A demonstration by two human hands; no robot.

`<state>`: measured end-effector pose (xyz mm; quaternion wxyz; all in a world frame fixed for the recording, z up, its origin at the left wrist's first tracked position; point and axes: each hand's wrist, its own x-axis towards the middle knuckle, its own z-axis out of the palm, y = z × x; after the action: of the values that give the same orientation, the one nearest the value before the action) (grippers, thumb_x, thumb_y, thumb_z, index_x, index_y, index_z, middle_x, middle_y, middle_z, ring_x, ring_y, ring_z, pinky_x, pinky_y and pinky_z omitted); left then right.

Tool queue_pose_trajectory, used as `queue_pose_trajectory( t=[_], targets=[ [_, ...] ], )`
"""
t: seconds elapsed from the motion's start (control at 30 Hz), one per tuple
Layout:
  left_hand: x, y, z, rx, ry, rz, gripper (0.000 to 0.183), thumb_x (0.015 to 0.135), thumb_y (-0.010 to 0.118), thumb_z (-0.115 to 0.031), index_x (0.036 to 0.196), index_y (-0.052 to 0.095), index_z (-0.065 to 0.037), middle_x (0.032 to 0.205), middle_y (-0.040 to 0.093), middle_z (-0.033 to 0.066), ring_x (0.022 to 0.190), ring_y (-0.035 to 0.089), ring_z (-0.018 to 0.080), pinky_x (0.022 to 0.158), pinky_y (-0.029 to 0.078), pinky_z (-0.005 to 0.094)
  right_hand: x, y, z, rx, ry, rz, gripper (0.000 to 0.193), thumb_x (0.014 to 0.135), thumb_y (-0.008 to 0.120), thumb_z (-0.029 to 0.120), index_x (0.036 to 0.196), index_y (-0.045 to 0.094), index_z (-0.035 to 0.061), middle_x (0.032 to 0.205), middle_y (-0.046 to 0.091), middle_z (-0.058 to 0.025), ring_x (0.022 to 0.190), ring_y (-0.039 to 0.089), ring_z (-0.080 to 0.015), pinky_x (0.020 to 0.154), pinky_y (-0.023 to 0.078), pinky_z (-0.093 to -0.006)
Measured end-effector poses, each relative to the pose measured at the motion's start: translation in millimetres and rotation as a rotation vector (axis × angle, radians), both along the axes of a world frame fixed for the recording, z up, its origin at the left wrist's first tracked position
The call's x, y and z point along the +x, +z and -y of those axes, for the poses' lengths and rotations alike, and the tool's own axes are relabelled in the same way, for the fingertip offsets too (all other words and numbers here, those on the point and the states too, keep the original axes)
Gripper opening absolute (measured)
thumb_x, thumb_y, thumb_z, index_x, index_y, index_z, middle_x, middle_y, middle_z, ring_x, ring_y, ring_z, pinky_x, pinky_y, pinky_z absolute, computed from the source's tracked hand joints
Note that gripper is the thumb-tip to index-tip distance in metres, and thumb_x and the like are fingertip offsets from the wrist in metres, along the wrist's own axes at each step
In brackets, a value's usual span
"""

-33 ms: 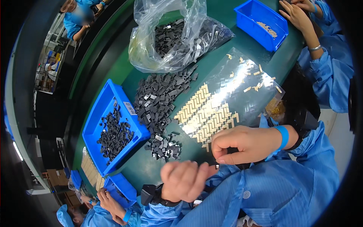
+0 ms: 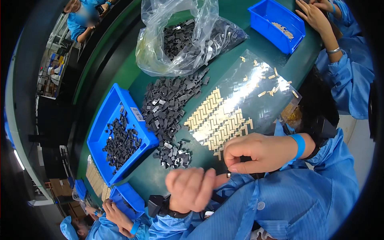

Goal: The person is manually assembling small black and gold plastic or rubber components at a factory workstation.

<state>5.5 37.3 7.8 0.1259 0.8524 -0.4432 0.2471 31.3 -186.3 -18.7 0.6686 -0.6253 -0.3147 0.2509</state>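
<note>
My left hand (image 2: pixel 191 189) is closed, its fingers curled and slightly smeared by motion. A small black part (image 2: pixel 229 175) with a bright metal face shows at its outstretched fingertip. Just beside it, my right hand (image 2: pixel 260 154) is closed in a pinch, thumb against fingers; whatever lies between them is too small to make out. Beyond the hands, gold-coloured metal pieces (image 2: pixel 222 128) lie in slanting rows on a clear plastic sheet (image 2: pixel 224 96). A heap of small black plastic parts (image 2: pixel 170 100) spreads to their left, with a smaller pile (image 2: pixel 174 155) closer to me.
On the left stands a blue tray (image 2: pixel 93 138) of black parts, with a smaller blue bin (image 2: pixel 136 200) in front. A clear bag (image 2: pixel 150 60) of black parts sits at the back. Another blue bin (image 2: pixel 260 24) is far right. Co-workers' hands (image 2: pixel 316 18) (image 2: pixel 116 214) are nearby.
My left hand has shifted slightly to the left, and the small black part has moved a little with it. My right hand stays where it was.
</note>
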Motion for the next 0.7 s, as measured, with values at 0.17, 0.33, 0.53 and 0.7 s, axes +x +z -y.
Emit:
queue_pose_trajectory(
  t=[0.17, 0.33, 0.53, 0.7],
  targets=[
    [8.8, -4.2, -6.2, 0.022, 0.143, 0.092, 0.053, 0.068, 0.076, -0.043, 0.1, 0.06, -0.004, 0.086, 0.056, 0.0047, 0.075, 0.053, 0.0192, 0.068, 0.038, 0.0349, -0.4, -7.7, -8.0, -0.001, -0.191, 0.13, 0.011, 0.085, 0.056, 0.011, 0.082, 0.052, 0.0015, 0.076, 0.053, -0.0087, 0.066, 0.052, -0.0207, 0.059, 0.042, -0.0316],
    [24.2, -23.6, -15.6, 0.1, 0.398, -0.014, 0.047, 0.065, 0.079, -0.026, 0.1, 0.061, -0.001, 0.086, 0.056, 0.0085, 0.077, 0.053, 0.0244, 0.069, 0.039, 0.036, 6.7, 3.7, -5.4, 0.114, -0.404, 0.161, 0.011, 0.082, 0.059, 0.01, 0.08, 0.051, 0.0016, 0.075, 0.052, -0.0083, 0.066, 0.052, -0.0203, 0.058, 0.041, -0.0323],
    [36.3, -21.6, -10.5, 0.268, 0.484, -0.196, 0.029, 0.071, 0.068, -0.01, 0.097, 0.062, 0.0, 0.087, 0.057, 0.0094, 0.082, 0.053, 0.0252, 0.072, 0.039, 0.0362, -1.2, 63.6, 1.9, -0.153, -0.601, 1.094, 0.017, 0.083, 0.058, 0.026, 0.079, 0.061, 0.0102, 0.079, 0.055, -0.0016, 0.073, 0.055, -0.0218, 0.069, 0.043, -0.036],
    [53.6, -28.3, 0.2, 0.266, 0.449, -0.235, 0.019, 0.069, 0.065, -0.007, 0.087, 0.064, -0.002, 0.082, 0.059, 0.0097, 0.077, 0.055, 0.0259, 0.067, 0.039, 0.0371, -57.1, 126.3, -12.7, -0.354, -0.877, 0.696, 0.022, 0.074, 0.066, 0.03, 0.084, 0.061, 0.0106, 0.082, 0.05, -0.0033, 0.061, 0.045, -0.0177, 0.058, 0.037, -0.0324]
  ],
)
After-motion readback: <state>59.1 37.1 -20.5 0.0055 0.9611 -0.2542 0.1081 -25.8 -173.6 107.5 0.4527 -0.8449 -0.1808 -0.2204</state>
